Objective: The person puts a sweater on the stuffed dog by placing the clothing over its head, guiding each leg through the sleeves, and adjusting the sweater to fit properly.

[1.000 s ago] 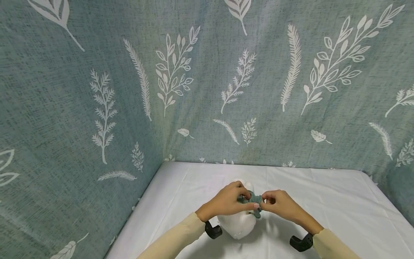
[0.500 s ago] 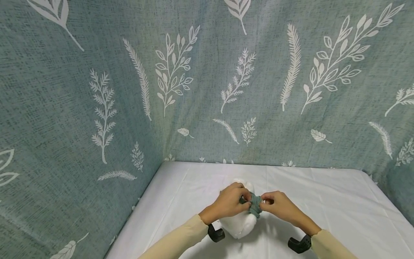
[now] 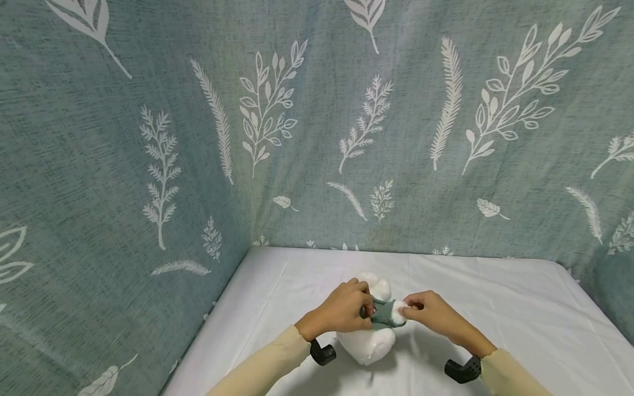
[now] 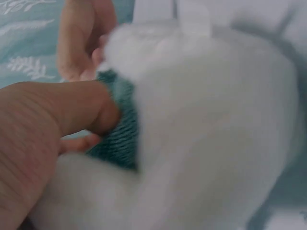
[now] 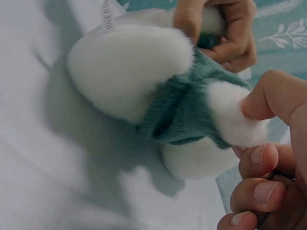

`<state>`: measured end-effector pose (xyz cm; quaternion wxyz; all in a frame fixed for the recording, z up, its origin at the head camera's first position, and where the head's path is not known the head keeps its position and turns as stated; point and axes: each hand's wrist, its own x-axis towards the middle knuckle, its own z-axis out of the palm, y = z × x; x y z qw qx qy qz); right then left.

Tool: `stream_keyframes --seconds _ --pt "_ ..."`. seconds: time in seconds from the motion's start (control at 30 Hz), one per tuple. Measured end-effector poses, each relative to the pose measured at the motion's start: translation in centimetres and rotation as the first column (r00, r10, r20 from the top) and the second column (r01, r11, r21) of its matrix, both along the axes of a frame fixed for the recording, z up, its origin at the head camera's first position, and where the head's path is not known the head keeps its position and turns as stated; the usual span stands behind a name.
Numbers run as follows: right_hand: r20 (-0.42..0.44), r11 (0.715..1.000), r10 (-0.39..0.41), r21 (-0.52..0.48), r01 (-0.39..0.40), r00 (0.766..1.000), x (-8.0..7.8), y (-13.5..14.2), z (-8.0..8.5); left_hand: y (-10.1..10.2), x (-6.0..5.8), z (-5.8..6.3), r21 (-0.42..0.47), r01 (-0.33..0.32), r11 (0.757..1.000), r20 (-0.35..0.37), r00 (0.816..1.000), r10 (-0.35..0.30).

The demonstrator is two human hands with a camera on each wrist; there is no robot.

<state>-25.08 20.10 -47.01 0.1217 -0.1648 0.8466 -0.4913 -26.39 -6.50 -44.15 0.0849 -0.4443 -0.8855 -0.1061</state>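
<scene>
A white plush toy lies on the white cloth, wearing a teal knitted garment. On the toy's left side in the head view, my left hand pinches the garment's edge between thumb and fingers. My right hand pinches a white fluffy paw that pokes out of the garment's end. In the right wrist view, the garment is bunched around this limb beside the toy's round body. The left wrist view shows the knit under the left thumb; the toy's face is not visible.
A sewn-in label sticks out from the toy. White cloth covers the table. Blue-green curtains with white leaf prints stand behind and at the left. Each wrist wears a black camera mount.
The teal garment has slid left along the limb, uncovering the white paw at its right end. My left hand has shifted slightly left with the fabric; my right hand stays nearly in place.
</scene>
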Motion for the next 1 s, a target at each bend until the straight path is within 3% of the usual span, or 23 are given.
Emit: stream_keyframes --seconds 0.2,0.4,0.8,1.0 --pt "-0.009 1.000 -0.001 -0.009 0.001 1.000 0.1 0.0 0.4 -0.2 -0.4 0.4 0.024 -0.002 1.000 0.100 0.995 0.000" --pt "-0.038 1.000 -0.023 -0.014 0.023 0.999 0.3 -0.1 0.6 1.0 -0.5 0.2 0.102 -0.016 0.995 0.068 0.998 0.009" --pt "-0.096 0.999 -0.036 0.004 0.037 0.995 0.9 -0.4 0.4 1.9 -0.6 -0.1 0.155 -0.008 0.988 0.051 0.999 0.000" --pt "-0.101 0.998 -0.059 0.019 0.062 0.993 0.9 -0.7 0.2 2.1 -0.3 -0.1 0.151 0.015 0.988 -0.004 1.000 -0.015"
